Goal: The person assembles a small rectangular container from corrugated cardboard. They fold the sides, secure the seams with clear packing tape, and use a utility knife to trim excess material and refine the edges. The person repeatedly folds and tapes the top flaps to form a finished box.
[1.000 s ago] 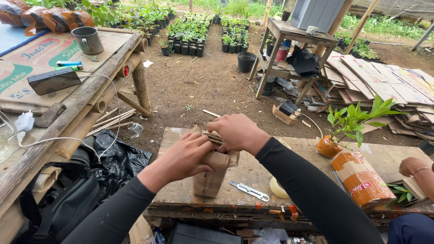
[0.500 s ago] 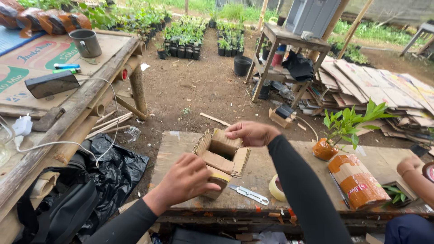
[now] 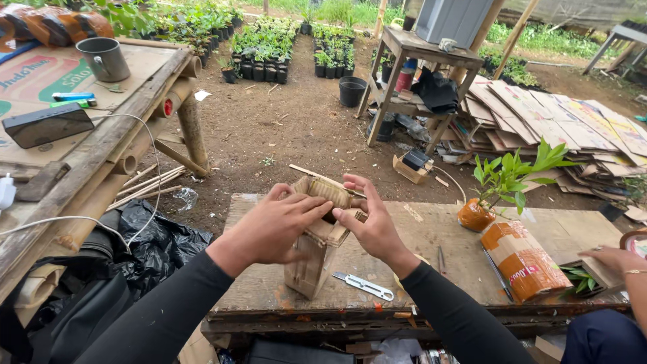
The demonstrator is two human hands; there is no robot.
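2 hands on cardboard box (image 3: 317, 236), upright on table (image 3: 431, 229): left hand (image 3: 276, 226) grips top, right hand (image 3: 367, 226) presses flaps. Risk: box tipping, uneven push; flap tearing.

cardboard box (image 3: 315, 243), small, tall, brown, worn & creased. stands roughly upright w/ slight tilt, base on the wooden table (image 3: 431, 232) near its front edge, left of centre. top flaps open, corrugated inner face showing on the far flap; one flap bent down on the right side.
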